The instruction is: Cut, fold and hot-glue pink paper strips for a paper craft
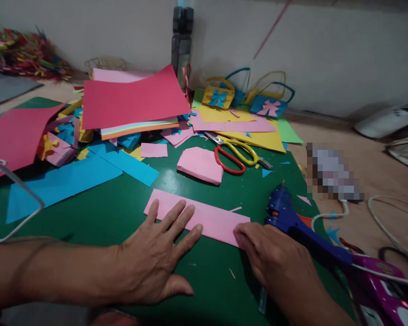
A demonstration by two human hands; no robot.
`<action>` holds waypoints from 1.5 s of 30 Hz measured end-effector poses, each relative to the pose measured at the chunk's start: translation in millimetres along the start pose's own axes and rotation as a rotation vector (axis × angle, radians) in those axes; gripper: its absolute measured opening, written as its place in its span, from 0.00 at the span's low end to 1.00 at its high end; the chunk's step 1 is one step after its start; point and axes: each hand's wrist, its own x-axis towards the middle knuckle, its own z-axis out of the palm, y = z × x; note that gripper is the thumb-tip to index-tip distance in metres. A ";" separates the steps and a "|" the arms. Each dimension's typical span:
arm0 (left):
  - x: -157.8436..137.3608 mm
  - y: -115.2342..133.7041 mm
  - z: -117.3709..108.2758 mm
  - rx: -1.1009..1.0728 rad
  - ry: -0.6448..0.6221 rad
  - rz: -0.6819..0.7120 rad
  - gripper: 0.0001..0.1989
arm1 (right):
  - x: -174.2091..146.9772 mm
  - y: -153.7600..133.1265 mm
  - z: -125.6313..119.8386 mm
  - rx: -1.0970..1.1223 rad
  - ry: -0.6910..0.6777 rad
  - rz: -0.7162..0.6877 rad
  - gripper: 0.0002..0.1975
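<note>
A folded pink paper strip (211, 218) lies slantwise on the green table (98, 228). My left hand (156, 253) rests on its left half, fingers spread and pressing flat. At the strip's right end, my right hand (268, 249) is closed, with fingertips pinching the edge. Just beyond the strip sits a folded pink paper pouch shape (200, 165). Scissors with red handles (229, 160) and another pair with yellow handles (245, 151) lie beside it, partly crossed. A blue glue gun (292, 224) is close to my right hand, its nozzle pointing away from me.
A stack topped by red paper (132, 99) stands behind, near blue paper strips (68, 183). Small paper bags with bows (268, 106) lean by the wall. A dark bottle (182, 45) stands there. White cables (347, 210) and a purple power strip (377, 283) lie at right.
</note>
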 end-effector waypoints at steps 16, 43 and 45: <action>-2.3 1.8 0.9 0.096 0.089 0.005 0.36 | 0.1 1.0 0.9 -0.026 -0.040 0.021 0.14; -2.8 -4.3 6.9 0.191 0.163 0.003 0.40 | 10.2 -10.6 3.6 0.038 -0.232 0.196 0.10; -3.7 -2.9 8.4 0.190 0.169 0.004 0.41 | 9.6 -10.1 3.5 0.030 -0.217 0.178 0.11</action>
